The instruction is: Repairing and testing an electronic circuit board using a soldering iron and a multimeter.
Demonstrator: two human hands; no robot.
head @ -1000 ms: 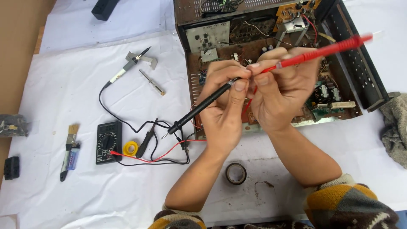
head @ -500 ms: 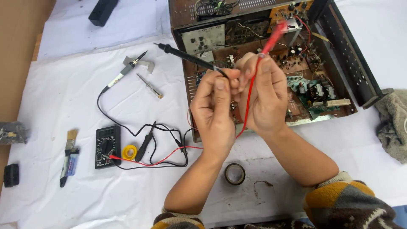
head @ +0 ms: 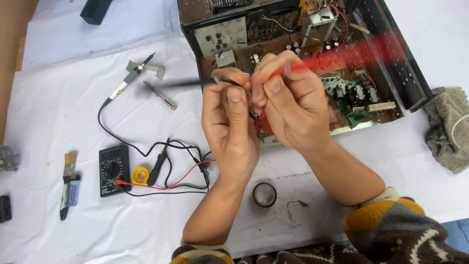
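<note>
The table (head: 58, 88) is covered with a white sheet, and there is free room on its left part and near the lower edge. The open electronic chassis (head: 391, 73) takes the upper right part, and its front edge lies just behind the hands.

The left hand (head: 229, 127) is raised above the table with the fingers curled; its grip is closed on the black probe (head: 185, 84), which points to the left and looks blurred. The right hand (head: 293, 107) is beside it, touching it at the fingertips, and its grip is closed on the red probe (head: 351, 51), which points up to the right over the chassis and is also blurred. Both forearms come from the lower edge, in patterned sleeves.

To the left lie a soldering iron (head: 128, 80) on its metal stand, a small screwdriver (head: 160, 95), a black multimeter (head: 114, 169), a yellow roll (head: 140, 175) and a brush (head: 67, 183). The red and black leads (head: 181, 181) run from the multimeter toward the hands. A roll of dark tape (head: 264, 194) lies between the forearms. A grey cloth (head: 447, 129) lies at the right edge.
</note>
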